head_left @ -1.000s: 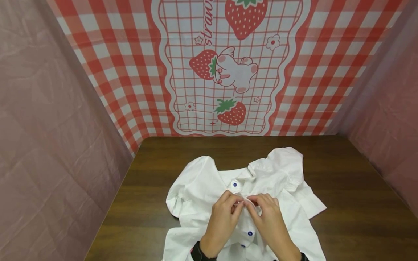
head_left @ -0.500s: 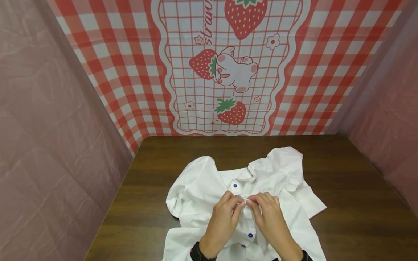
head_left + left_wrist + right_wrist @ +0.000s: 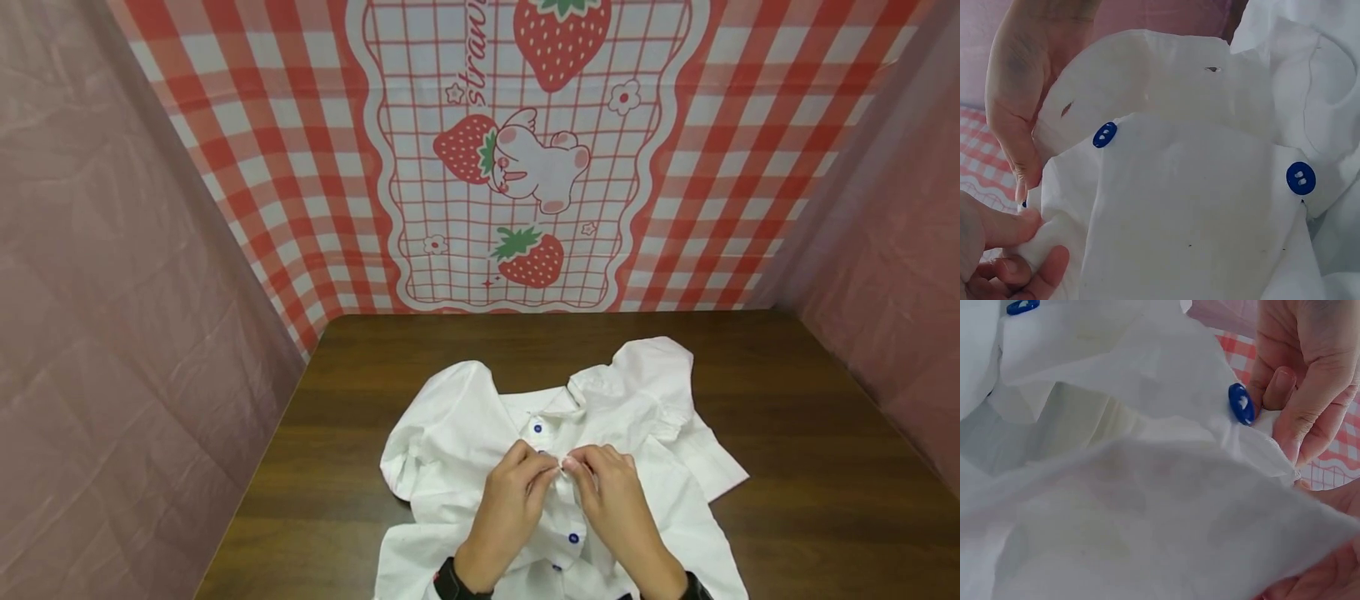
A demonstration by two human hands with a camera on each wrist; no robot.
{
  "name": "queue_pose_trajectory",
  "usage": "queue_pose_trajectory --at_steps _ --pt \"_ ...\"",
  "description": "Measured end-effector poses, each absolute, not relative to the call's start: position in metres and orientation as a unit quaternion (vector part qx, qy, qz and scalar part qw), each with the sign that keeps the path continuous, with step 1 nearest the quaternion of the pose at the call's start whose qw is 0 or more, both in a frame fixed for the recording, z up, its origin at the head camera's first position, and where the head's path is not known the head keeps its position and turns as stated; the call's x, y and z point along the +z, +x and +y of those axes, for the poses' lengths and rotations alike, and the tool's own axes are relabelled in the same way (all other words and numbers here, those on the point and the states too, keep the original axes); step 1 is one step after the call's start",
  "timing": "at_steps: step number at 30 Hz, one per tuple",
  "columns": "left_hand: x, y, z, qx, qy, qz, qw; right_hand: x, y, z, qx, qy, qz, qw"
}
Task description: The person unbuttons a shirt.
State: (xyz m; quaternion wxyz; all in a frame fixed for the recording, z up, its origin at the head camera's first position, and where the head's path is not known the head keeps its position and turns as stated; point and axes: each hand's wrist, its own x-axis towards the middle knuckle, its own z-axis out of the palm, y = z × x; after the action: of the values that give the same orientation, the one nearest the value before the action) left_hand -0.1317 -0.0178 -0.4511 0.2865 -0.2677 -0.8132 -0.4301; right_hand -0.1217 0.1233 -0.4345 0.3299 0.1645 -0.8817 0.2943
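Note:
A white short-sleeved shirt with blue buttons lies spread on the table. In the head view, my left hand and right hand meet over its front placket, fingertips almost touching. The left hand pinches the shirt's edge between thumb and fingers, as the left wrist view shows. Thumb and fingers of the right hand pinch the cloth right beside it; a sliver of dark blue shows at those fingertips. One blue button stands near the left fingers in the right wrist view. A buttonhole shows in the opposite flap.
The brown wooden table extends around the shirt. A red-and-white checked strawberry cloth hangs behind it, with pink curtains at both sides. Black bands circle both wrists.
Both hands stay over the placket, pinching the cloth. The fold raised between the fingertips looks smaller, and part of a blue button shows beside the left fingers.

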Motion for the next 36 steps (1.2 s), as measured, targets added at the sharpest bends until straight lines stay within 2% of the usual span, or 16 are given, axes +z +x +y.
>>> queue_pose_trajectory --at_steps 8,19,29,33,36 --pt "-0.450 -0.128 -0.018 -0.457 -0.295 -0.795 0.268 -0.438 -0.124 0.129 0.277 0.126 -0.900 0.311" --pt "-0.455 -0.124 -0.025 -0.460 -0.291 -0.806 0.234 -0.435 -0.121 0.132 0.274 0.123 -0.905 0.302" --pt "-0.465 -0.115 -0.033 -0.451 -0.285 -0.816 0.223 -0.436 -0.109 0.150 0.259 0.098 -0.940 0.199" --pt "-0.470 -0.110 -0.038 -0.453 -0.286 -0.823 0.189 -0.438 -0.104 0.159 0.250 0.087 -0.952 0.152" --pt "-0.473 -0.106 -0.041 -0.454 -0.287 -0.828 0.157 -0.440 -0.102 0.165 0.245 0.071 -0.962 0.093"
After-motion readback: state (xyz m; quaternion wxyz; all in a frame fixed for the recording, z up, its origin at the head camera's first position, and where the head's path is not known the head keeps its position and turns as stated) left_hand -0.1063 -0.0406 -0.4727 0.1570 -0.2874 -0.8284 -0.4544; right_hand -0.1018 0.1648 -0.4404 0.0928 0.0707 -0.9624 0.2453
